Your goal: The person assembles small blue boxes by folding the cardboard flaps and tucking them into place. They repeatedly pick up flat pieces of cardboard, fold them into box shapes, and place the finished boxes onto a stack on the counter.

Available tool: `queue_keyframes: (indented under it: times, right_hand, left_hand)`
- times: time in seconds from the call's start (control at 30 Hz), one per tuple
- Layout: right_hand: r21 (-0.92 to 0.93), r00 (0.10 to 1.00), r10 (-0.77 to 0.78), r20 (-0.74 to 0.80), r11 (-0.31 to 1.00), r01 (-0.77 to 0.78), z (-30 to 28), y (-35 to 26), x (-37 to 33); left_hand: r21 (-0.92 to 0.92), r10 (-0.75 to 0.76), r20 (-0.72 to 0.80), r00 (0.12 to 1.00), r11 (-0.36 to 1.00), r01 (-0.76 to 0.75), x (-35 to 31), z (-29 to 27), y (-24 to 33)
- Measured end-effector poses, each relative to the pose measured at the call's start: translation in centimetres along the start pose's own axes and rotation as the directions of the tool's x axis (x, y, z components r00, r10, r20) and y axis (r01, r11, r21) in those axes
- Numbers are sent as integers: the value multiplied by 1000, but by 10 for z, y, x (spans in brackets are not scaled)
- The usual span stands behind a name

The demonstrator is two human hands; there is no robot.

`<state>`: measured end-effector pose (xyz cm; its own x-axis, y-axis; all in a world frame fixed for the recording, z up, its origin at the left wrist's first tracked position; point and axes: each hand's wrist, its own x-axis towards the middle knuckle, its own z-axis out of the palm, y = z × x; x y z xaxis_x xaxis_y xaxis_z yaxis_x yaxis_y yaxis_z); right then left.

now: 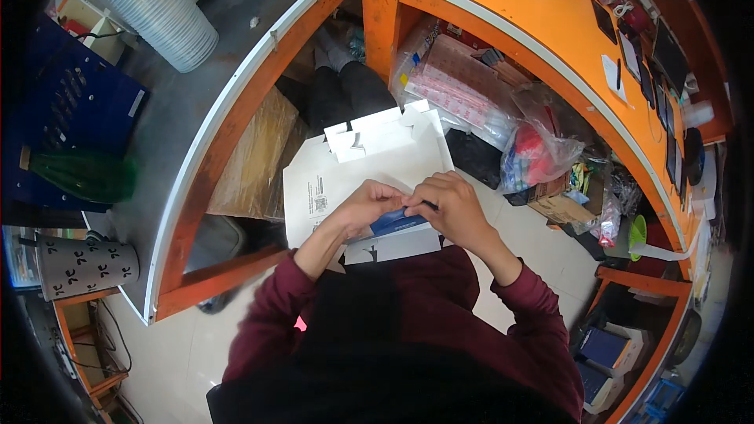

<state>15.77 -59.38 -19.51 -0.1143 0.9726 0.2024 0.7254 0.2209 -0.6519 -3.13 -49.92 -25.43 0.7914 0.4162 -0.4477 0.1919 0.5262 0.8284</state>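
Near the centre, the left hand (367,204) and right hand (455,208), curled closed, pinch a blue piece (397,224) over white cardboard (314,171), apparently folding, which next needs even pressure.

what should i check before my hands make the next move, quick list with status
1. Left hand at the blue piece: ok, fingers by its upper edge.
2. Right hand there too: ok, fingertips close to the left hand's.
3. Firm grip: cannot tell, the fingers hide the contact.
4. White cardboard fully in sight: not ok, the hands and blue piece cover part.
5. Green bottle apart from the cardboard: ok, well off to the left.
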Motion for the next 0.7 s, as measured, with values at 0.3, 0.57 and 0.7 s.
queue_keyframes:
  times: [0.3,0.57,0.7]
  right_hand:
    - [54,949,-316,-14,947,316,9,7,-3]
    - [-417,946,-324,-21,863,287,-8,-6,-2]
    - [-287,979,-198,47,936,203,-19,1,-4]
  left_hand:
    - [-65,-1,72,997,998,6,3,-4,0]
    - [-70,12,41,999,997,-9,-15,-16,15]
    - [-41,235,-62,970,970,-238,-74,6,48]
